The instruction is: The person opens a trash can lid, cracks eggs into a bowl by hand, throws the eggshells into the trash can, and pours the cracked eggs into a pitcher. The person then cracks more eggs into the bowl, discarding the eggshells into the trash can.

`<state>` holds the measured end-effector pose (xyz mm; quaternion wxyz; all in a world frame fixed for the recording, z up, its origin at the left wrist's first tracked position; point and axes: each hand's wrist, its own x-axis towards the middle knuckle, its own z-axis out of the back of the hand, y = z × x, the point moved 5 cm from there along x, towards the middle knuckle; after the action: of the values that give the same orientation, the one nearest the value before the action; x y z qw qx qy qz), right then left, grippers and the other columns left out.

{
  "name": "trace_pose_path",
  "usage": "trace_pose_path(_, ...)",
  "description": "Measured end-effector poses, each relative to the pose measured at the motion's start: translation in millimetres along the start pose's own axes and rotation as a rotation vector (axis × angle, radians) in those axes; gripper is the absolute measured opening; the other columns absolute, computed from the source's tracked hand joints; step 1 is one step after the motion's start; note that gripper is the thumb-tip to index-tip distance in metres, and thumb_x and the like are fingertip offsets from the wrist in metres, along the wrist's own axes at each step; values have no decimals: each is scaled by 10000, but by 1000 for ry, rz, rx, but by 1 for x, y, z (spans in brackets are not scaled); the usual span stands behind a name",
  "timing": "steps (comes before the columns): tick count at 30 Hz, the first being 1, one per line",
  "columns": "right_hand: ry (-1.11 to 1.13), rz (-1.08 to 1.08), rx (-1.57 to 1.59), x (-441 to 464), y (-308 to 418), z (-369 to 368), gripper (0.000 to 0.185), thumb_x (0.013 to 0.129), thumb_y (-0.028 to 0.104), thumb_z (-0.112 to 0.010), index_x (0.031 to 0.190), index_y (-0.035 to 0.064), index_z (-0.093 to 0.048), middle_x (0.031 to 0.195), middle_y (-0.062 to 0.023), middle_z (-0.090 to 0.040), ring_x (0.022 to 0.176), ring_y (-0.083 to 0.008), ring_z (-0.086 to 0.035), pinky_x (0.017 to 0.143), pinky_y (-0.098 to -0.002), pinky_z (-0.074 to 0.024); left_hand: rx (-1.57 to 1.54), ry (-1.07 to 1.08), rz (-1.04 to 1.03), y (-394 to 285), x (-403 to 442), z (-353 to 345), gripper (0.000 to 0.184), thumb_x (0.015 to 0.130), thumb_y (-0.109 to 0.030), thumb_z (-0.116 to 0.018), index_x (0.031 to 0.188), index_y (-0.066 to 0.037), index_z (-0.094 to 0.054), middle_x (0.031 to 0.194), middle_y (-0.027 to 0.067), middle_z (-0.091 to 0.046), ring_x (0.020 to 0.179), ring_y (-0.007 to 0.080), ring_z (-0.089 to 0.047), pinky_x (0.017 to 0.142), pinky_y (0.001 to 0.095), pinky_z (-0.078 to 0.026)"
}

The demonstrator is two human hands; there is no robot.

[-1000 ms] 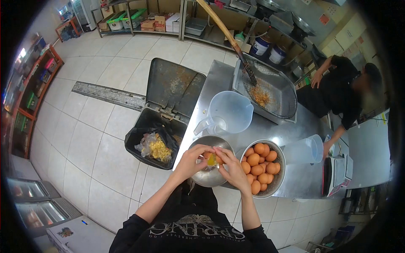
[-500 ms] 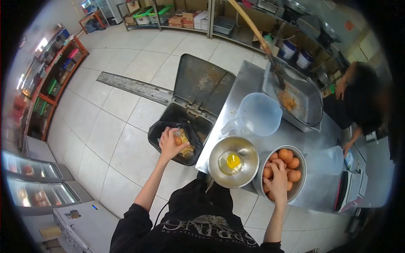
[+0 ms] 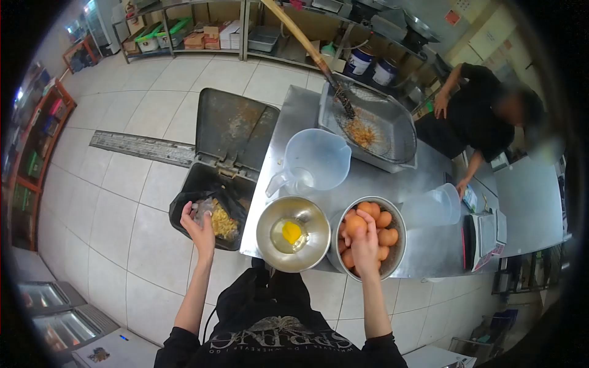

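Over the black-lined bin [image 3: 180, 202], my left hand [image 3: 200, 229] has its fingers apart and holds nothing. Yellowish scraps [image 3: 223, 222] lie inside the bin. My right hand [image 3: 366, 246] grips a brown egg [image 3: 355, 226], raised just above the other eggs in the round metal pot [image 3: 401, 248]. Beside that pot, at the table's near left corner, a steel bowl [image 3: 267, 251] contains a cracked egg [image 3: 291, 232] with its yellow yolk and clear white. Behind the bowl stands a translucent plastic jug [image 3: 322, 153].
A grey tray [image 3: 399, 138] with a strainer and a wooden-handled brush [image 3: 316, 55] lies farther back on the steel table [image 3: 294, 116]. A second plastic jug [image 3: 438, 205] and a scale [image 3: 485, 236] are at right. Another person [image 3: 472, 116] stands across the table.
The eggshell has left my left hand, whose fingers have spread over the bin. My right hand has lifted an egg from among the others. The whole view has shifted.
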<state>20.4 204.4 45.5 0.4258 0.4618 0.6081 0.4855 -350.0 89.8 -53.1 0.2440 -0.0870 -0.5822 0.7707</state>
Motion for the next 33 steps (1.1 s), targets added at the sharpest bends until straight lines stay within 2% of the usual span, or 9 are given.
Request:
trace_pose_path(1,-5,1,-4,1,7,-6,279,918,120,-513,1181,43,-460,1135,-136,-544,857,-236,-542,733,-302,-459,-4,5,2,-10,-9,-8,552,802,-58,-618,1300,-21,-383,1208,168,-433,1138,271,-414,979,355,-342)
trace_pose_path(3,107,667,-1039,-6,42,-39,325,846,36,-572,1158,29,-484,1193,-180,-483,1030,-325,-517,885,-381,-440,-71,105,-260,-46,-26,-24,488,806,-19,-579,1268,-36,-423,1180,136,-458,1087,222,-464,895,319,-399)
trace_pose_path(7,365,539,-1197,5,14,-36,363,800,-29,-575,1149,35,-501,1237,-185,-435,1151,-373,-437,991,-435,-367,-246,593,-153,-90,-69,-67,432,824,3,-531,1249,-66,-496,1116,69,-530,1022,160,-533,799,272,-469)
trace_pose_path(12,202,204,-648,7,30,-42,280,896,106,-571,1163,34,-525,1097,-128,-543,1041,-232,-544,866,-339,-453,-419,910,-286,-166,-102,-91,429,789,-30,-661,1209,-77,-584,1070,62,-563,910,137,-593,720,248,-505)
trace_pose_path(14,315,-303,-45,9,-8,-35,331,917,168,-576,1207,24,-510,1085,-94,-577,1015,-168,-551,827,-304,-463,-395,970,-295,-175,-104,-95,424,772,-47,-694,1185,-82,-606,1071,64,-568,900,138,-611,716,246,-517)
trace_pose_path(17,410,-344,-70,6,-4,-45,372,914,199,-582,1230,21,-499,1109,-81,-586,955,-162,-565,789,-305,-473,-403,1026,-255,-174,-103,-97,398,754,-51,-724,1140,-78,-636,1078,74,-579,897,149,-636,711,241,-540)
trace_pose_path(23,478,154,-713,4,15,-60,382,861,130,-558,1221,16,-500,1110,-121,-593,970,-200,-580,828,-306,-463,-385,1023,-324,-159,-98,-93,389,750,-23,-706,1130,-67,-636,1059,86,-582,851,171,-645,716,266,-569)
trace_pose_path(27,534,-3,-595,9,-1,-67,419,828,78,-523,1238,13,-466,1168,-175,-552,1079,-288,-547,923,-358,-424,-279,967,-357,-158,-97,-89,373,738,11,-700,1100,-30,-618,1078,108,-598,877,183,-656,721,270,-566)
trace_pose_path(33,487,246,-849,11,-11,-87,464,807,31,-437,1267,2,-393,1169,-230,-473,1119,-389,-468,985,-426,-364,-94,849,-456,-136,-103,-99,372,733,-54,-678,1078,-41,-538,1038,135,-592,839,315,-637,703,377,-537)
